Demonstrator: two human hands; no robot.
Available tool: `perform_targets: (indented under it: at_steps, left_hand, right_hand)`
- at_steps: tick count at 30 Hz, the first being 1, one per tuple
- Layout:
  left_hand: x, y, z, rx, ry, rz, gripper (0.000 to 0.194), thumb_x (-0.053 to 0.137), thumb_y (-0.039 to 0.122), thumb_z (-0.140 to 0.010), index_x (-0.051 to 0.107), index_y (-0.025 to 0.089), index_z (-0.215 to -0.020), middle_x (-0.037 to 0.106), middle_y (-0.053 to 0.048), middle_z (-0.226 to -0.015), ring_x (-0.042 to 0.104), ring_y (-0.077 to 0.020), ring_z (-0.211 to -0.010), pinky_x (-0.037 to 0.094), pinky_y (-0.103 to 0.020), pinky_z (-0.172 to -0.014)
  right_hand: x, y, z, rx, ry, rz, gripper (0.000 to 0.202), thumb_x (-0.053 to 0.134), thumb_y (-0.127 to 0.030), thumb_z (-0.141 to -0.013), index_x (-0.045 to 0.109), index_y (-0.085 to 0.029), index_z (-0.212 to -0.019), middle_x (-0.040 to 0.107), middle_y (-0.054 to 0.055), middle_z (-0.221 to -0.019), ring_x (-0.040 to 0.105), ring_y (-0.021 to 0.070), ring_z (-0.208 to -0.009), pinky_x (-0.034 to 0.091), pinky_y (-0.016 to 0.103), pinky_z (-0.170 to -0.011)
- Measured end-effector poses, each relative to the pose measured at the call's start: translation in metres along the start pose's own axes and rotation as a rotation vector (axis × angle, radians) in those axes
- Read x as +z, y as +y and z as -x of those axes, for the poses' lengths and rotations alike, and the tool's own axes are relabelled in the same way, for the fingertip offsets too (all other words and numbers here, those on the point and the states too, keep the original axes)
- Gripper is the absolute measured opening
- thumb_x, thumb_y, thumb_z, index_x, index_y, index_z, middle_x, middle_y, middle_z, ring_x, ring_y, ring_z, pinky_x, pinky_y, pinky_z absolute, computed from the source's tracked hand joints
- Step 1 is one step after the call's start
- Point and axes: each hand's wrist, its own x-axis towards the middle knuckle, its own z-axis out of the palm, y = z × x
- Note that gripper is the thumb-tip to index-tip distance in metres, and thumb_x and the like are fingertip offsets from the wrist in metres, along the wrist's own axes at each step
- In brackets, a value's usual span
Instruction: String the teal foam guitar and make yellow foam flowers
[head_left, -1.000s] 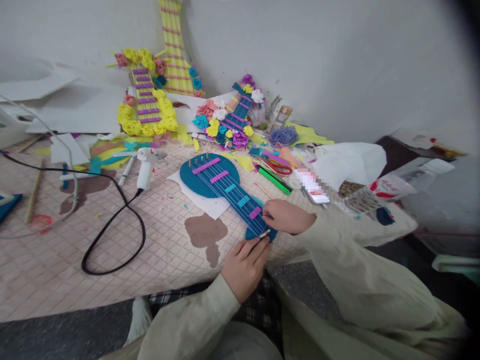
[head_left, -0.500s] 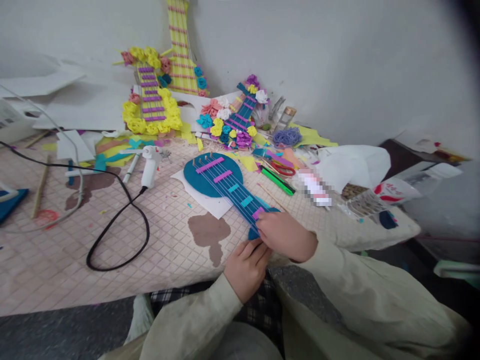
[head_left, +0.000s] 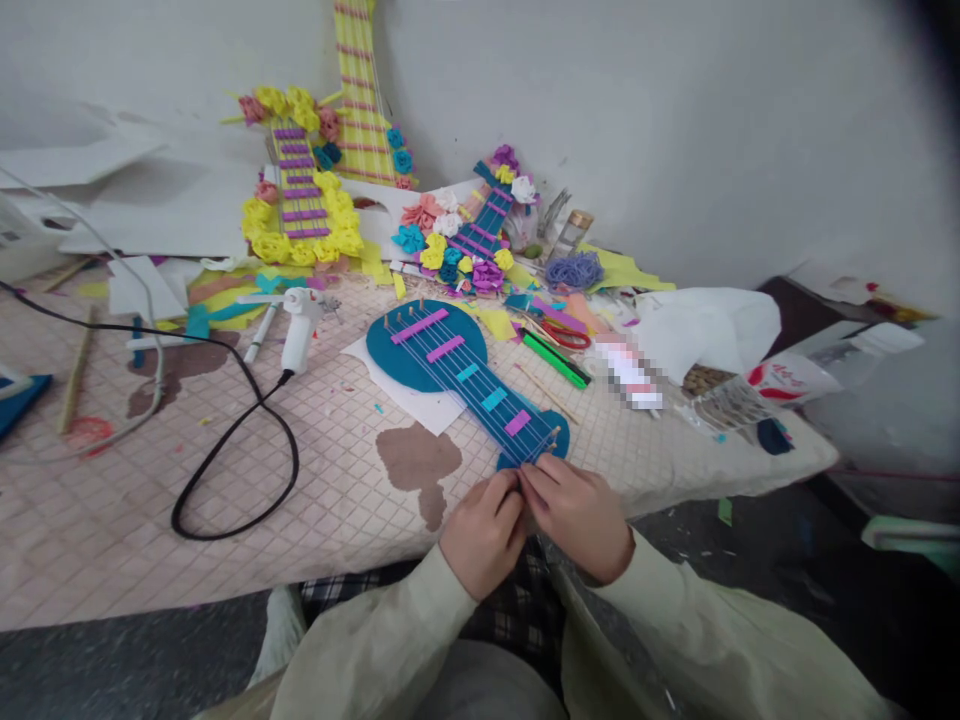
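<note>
A blue handmade toy guitar lies on the table, its rounded body away from me and its head by the near edge. Purple and light blue strips cross its neck, and thin strings run between small pegs at both ends. My left hand and my right hand meet at the head end, fingers curled and pinched together. Whatever thin thing is between the fingertips, perhaps a string end, is too small to make out. White card shows from under the guitar's body.
A white glue gun with a looping black cord stands to the left. Behind are flower-covered craft guitars, paper scraps, purple yarn, red-handled scissors and a green cutter. A plastic container is at right.
My right hand has drawn back from the guitar's neck toward me, uncovering the near purple strip and head pegs. Both hands' fingertips now come together at the head's near end.
</note>
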Motion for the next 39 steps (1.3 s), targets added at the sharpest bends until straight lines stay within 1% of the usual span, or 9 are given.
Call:
perform_targets:
  at_steps: [2,5,13,17,20,25,28,32,39]
  left_hand:
    - [0.0,0.0,0.0,-0.003,-0.007,-0.003,0.013,0.048,0.011,-0.078,0.055,0.012,-0.089,0.056,-0.011,-0.104,0.057,-0.02,-0.09,0.052,-0.032,-0.08]
    - [-0.001,0.0,-0.001,-0.007,-0.03,0.0,0.014,0.049,0.01,-0.077,0.054,0.013,-0.09,0.056,-0.011,-0.106,0.056,-0.021,-0.093,0.051,-0.033,-0.082]
    - [-0.013,0.002,-0.008,-0.086,-0.033,0.214,0.014,0.044,0.004,-0.073,0.047,0.016,-0.077,0.055,-0.01,-0.096,0.053,-0.0196,-0.097,0.048,-0.032,-0.083]
    - [-0.031,0.0,-0.022,-0.146,-0.08,0.322,0.026,0.04,0.002,-0.074,0.049,0.016,-0.095,0.054,-0.008,-0.095,0.053,-0.017,-0.093,0.047,-0.031,-0.082]
    - [-0.038,-0.004,-0.041,-0.151,-0.162,0.213,0.021,0.041,0.011,-0.082,0.053,0.017,-0.098,0.056,-0.007,-0.094,0.053,-0.0175,-0.089,0.046,-0.032,-0.08]
    - [-0.028,-0.015,-0.083,-0.124,-0.4,-0.051,0.014,0.049,0.019,-0.081,0.064,0.019,-0.08,0.061,-0.004,-0.082,0.055,-0.0184,-0.082,0.044,-0.034,-0.076]
    - [-0.019,-0.021,-0.101,-0.136,-0.51,-0.089,0.008,0.058,0.022,-0.076,0.065,0.019,-0.076,0.063,-0.002,-0.08,0.056,-0.0182,-0.08,0.043,-0.032,-0.073]
    - [-0.013,-0.024,-0.11,-0.133,-0.56,-0.088,0.006,0.064,0.025,-0.07,0.066,0.021,-0.074,0.064,0.0,-0.078,0.055,-0.0178,-0.078,0.041,-0.031,-0.071]
    - [-0.013,-0.019,-0.106,-0.15,-0.578,-0.132,0.006,0.065,0.023,-0.068,0.065,0.022,-0.074,0.064,0.001,-0.079,0.053,-0.0199,-0.083,0.036,-0.036,-0.074]
  right_hand:
    - [0.004,-0.003,0.008,0.013,0.11,-0.038,0.014,0.05,-0.015,-0.081,0.064,-0.014,-0.08,0.059,0.003,-0.068,0.054,0.0134,-0.061,0.036,0.026,-0.055]
    - [0.011,-0.007,0.016,0.082,0.2,-0.106,0.014,0.052,-0.016,-0.081,0.064,-0.014,-0.074,0.058,0.002,-0.063,0.053,0.0126,-0.06,0.037,0.025,-0.057]
    - [0.022,-0.015,0.023,0.308,0.117,-0.296,0.018,0.045,-0.019,-0.083,0.06,-0.016,-0.073,0.054,0.002,-0.065,0.052,0.0124,-0.059,0.037,0.024,-0.055]
    - [0.024,-0.017,0.02,0.388,0.065,-0.417,0.015,0.044,-0.018,-0.083,0.057,-0.017,-0.074,0.055,0.003,-0.067,0.053,0.0133,-0.062,0.039,0.023,-0.058]
    - [0.029,-0.021,0.021,0.454,0.102,-0.477,0.014,0.045,-0.019,-0.083,0.057,-0.016,-0.078,0.055,0.003,-0.068,0.052,0.0134,-0.061,0.04,0.024,-0.058]
    - [0.035,-0.025,0.024,0.505,0.187,-0.5,0.016,0.044,-0.019,-0.082,0.058,-0.016,-0.075,0.053,0.003,-0.066,0.051,0.0131,-0.059,0.039,0.024,-0.057]
    - [0.034,-0.025,0.023,0.521,0.191,-0.524,0.016,0.045,-0.019,-0.082,0.057,-0.016,-0.073,0.053,0.003,-0.066,0.051,0.0134,-0.06,0.039,0.024,-0.057]
    - [0.033,-0.025,0.023,0.542,0.197,-0.546,0.016,0.045,-0.018,-0.082,0.058,-0.016,-0.073,0.053,0.003,-0.065,0.051,0.0136,-0.06,0.038,0.024,-0.057]
    - [0.033,-0.027,0.028,0.612,0.288,-0.623,0.017,0.045,-0.02,-0.082,0.056,-0.016,-0.07,0.054,0.002,-0.062,0.05,0.0123,-0.056,0.038,0.024,-0.055]
